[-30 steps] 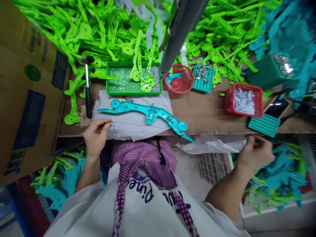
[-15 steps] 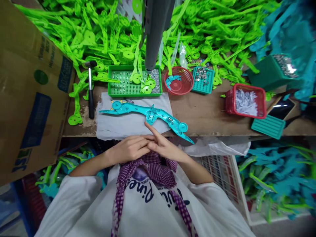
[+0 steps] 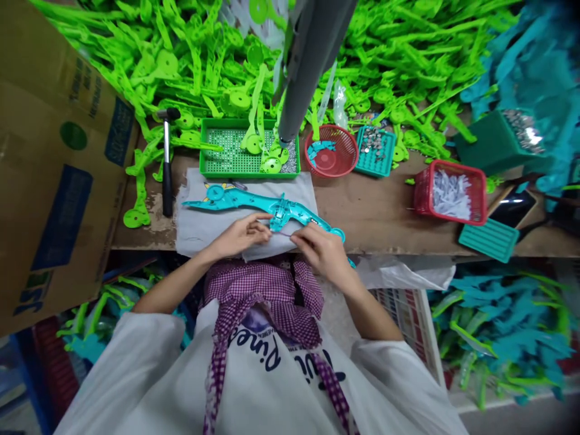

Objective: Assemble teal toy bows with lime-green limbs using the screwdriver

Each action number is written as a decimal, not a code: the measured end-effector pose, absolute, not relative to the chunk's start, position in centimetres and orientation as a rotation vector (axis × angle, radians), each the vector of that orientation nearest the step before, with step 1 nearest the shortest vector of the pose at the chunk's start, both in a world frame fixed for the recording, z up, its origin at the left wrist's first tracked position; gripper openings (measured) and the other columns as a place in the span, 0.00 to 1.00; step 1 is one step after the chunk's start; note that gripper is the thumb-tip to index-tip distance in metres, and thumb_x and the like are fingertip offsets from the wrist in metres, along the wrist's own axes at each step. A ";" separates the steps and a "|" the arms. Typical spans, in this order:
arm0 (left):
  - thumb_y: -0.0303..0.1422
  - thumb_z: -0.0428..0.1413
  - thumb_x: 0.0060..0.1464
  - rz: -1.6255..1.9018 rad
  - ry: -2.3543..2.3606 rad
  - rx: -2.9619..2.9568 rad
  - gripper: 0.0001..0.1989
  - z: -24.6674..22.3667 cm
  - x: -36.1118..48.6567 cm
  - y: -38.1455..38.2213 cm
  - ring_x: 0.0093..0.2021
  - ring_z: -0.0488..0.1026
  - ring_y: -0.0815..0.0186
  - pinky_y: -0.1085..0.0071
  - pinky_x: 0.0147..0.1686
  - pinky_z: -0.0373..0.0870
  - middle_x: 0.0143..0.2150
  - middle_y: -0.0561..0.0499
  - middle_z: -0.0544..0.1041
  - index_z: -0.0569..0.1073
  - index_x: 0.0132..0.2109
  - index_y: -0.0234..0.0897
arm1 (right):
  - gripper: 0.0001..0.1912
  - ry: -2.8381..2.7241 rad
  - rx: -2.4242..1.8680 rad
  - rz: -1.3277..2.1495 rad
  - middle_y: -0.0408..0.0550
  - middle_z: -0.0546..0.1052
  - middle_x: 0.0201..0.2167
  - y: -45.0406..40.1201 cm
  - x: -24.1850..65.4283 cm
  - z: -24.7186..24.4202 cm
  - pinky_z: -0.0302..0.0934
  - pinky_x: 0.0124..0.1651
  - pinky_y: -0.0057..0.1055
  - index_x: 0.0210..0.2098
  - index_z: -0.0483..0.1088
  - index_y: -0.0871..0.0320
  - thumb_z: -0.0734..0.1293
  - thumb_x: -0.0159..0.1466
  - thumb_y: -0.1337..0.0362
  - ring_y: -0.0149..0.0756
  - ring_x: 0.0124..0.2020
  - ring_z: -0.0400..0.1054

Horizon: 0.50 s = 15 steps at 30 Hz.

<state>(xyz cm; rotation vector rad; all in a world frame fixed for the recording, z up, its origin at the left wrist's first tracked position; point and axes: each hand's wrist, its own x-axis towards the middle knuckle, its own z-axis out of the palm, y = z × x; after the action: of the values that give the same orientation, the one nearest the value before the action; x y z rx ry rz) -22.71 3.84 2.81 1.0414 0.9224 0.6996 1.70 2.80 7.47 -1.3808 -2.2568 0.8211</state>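
Observation:
A long curved turquoise plastic part (image 3: 244,198) lies across a white cloth (image 3: 199,232) at the table's front edge. Just in front of its middle, a thin dark strand or rod (image 3: 281,234) spans between my two hands. My left hand (image 3: 242,234) pinches near its left end, over the cloth. My right hand (image 3: 319,249) is closed on its right end and partly covers the right arm of the turquoise part. What exactly the thin thing is, I cannot make out.
Behind the cloth stand a green tray (image 3: 235,175), a red round basket (image 3: 333,164) and a teal tray (image 3: 376,163). A hammer (image 3: 167,175) lies left, beside a cardboard box (image 3: 58,169). A grey tool (image 3: 308,72) hangs overhead. Green parts (image 3: 408,54) are heaped behind.
My hands, earlier resting together at the table edge, have moved apart and forward, with the thin thing now between them. The hanging tool has shifted right in view.

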 end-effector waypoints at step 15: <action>0.44 0.70 0.46 1.194 1.147 0.398 0.20 1.9 -18.0 3.3 0.39 0.78 0.63 0.70 0.37 0.75 0.35 0.48 0.80 0.75 0.36 0.34 | 0.15 -2.364 -1.217 0.619 0.51 0.80 0.43 5.4 4.6 4.9 0.60 0.49 0.39 0.40 0.75 0.55 0.59 0.73 0.57 0.40 0.44 0.69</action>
<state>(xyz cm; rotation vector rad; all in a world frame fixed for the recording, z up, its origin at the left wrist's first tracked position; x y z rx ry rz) -18.01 3.31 1.89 0.3977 1.1468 1.1945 4.56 5.37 4.86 -1.2165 -2.3644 0.6186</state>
